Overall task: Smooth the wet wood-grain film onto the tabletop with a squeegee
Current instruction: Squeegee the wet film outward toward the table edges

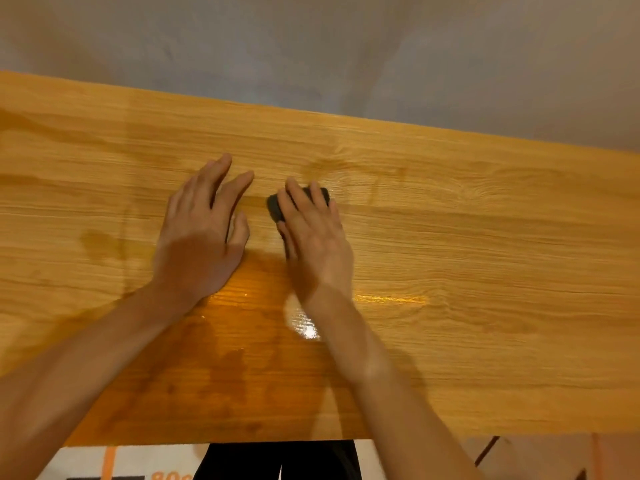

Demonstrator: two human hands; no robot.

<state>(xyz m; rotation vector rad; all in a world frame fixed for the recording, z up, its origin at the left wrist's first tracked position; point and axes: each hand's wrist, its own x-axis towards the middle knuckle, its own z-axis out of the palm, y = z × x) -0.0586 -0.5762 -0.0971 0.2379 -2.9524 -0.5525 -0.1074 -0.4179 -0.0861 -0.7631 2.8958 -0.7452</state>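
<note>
A glossy wood-grain film covers the whole tabletop, with wet sheen and darker damp patches near the front middle. My right hand presses down on a small dark squeegee, which shows past the fingertips and is mostly hidden under the fingers. My left hand lies flat on the film just left of it, fingers spread, holding nothing. The two hands are a little apart at the table's middle.
A grey wall runs behind the table's far edge. Below the front edge I see dark trousers and a white-and-orange printed sheet on the floor. A faint crease line runs down the film left of my left hand.
</note>
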